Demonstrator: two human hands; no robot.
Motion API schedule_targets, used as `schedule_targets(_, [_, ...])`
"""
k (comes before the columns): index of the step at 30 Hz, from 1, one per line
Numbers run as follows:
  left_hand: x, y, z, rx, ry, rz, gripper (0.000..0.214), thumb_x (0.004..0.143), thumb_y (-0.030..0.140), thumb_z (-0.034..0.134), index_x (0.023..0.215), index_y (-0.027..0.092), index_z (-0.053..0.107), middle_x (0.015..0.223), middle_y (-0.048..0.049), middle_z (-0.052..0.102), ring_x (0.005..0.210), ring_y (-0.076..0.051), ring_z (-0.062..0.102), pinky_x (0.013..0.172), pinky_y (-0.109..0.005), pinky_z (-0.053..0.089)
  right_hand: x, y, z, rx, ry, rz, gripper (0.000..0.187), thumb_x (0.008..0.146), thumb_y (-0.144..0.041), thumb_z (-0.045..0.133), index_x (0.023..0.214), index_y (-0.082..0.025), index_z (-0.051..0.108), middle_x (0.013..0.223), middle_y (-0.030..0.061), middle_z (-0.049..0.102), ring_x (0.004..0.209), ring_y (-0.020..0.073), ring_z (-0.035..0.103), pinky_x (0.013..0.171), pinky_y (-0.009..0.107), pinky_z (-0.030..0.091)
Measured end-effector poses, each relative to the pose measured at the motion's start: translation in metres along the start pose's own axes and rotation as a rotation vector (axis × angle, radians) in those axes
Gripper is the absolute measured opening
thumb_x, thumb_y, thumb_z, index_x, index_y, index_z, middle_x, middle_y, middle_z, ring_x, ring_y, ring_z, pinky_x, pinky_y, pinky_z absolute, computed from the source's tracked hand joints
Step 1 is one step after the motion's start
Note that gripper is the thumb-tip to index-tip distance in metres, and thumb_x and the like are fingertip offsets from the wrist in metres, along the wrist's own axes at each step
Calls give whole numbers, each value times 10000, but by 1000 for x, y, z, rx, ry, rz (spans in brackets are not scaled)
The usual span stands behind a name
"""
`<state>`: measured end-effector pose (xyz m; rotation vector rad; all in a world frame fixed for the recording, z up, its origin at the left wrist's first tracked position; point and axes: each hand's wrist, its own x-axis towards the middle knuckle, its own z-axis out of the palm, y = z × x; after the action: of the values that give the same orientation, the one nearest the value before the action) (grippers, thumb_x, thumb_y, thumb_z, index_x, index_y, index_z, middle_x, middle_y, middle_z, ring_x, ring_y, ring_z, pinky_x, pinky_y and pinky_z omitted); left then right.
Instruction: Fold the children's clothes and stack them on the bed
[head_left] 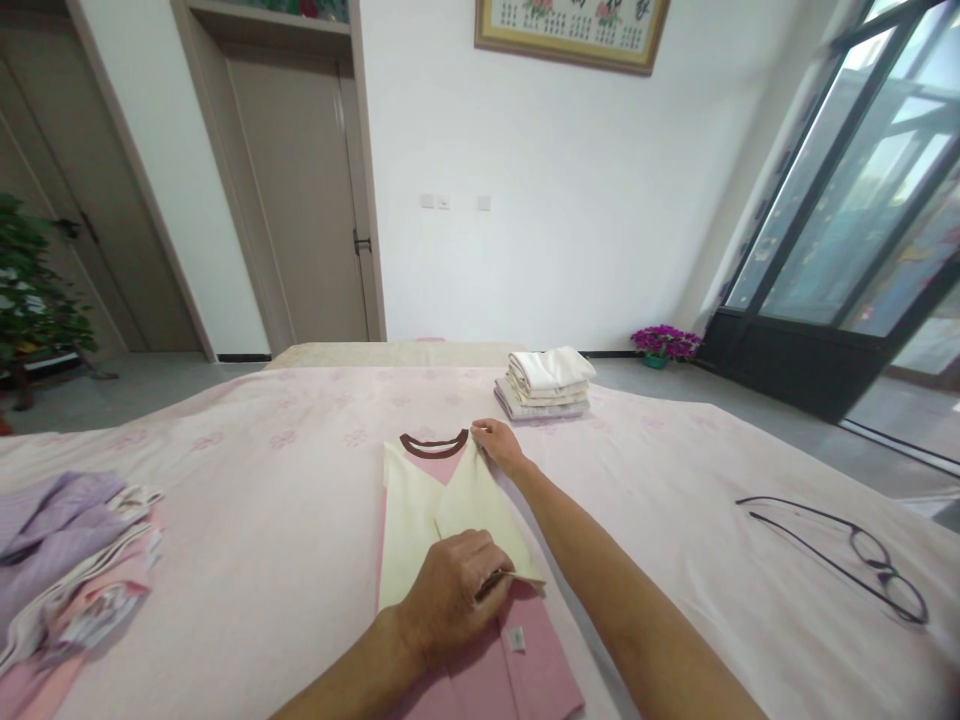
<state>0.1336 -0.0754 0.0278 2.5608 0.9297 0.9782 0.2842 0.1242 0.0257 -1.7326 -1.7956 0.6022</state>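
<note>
One shirt (pixel 411 525) is partly folded, pinched by the left hand (pixel 456 588) and right hand (pixel 498 446); a stack (pixel 547 385) is folded far right, a heap (pixel 79 570) left loose near left.

At the lower centre of the frame we see a garment (pixel 442 500) of smooth, matt knitted-looking cloth, its brown neckband (pixel 435 456) also matt fabric. Beneath it we find a soft cloth cover (pixel 285 540), dull and lightly wrinkled. The heap (pixel 75 560) at lower left and the stack (pixel 546 385) right of centre look like matt fabric too. At lower right, we notice glasses (pixel 883 572) with thin, dark, smooth frames and clear lenses. Further up, we see a smooth matt wall (pixel 420 120), a wood-like door (pixel 296 200) with a dark metal-looking handle (pixel 361 243), and, upper right, shiny glass panes (pixel 840 180).
</note>
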Motion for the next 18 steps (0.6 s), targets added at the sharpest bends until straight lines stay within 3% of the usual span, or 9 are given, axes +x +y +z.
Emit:
schedule_targets(5, [-1,-3,2,6,-26,25,118,754,79,561,731,192,589,693,-24,593,668,-144,533,622,-273,370,13,7,9,-46,-23,37,448,777,-242,575,1214,-223,668,1106,51,708,952,186,647,819,272,453])
schedule_targets(9, [-2,-7,3,8,-133,40,142,697,82,563,762,194,621,693,-19,623,647,-147,551,625,-265,388,17,9,9,-85,-49,17,488,727,-201,601,1208,-241,673,1107,36,704,942,188,641,792,267,445])
schedule_targets(14, [-3,-6,-2,4,-210,51,69,770,149,588,771,192,642,719,-13,644,653,-138,562,649,-257,399,10,9,3,-66,-51,-57,323,846,-270,517,1089,-183,711,1032,45,707,935,184,616,783,249,431])
schedule_targets(18, [-4,-2,-8,14,-211,74,105,827,174,560,856,187,660,763,-19,629,702,-141,565,664,-253,397,-3,12,-2,-25,-41,-70,333,900,-251,426,1026,-149,718,928,45,710,899,179,614,787,250,441])
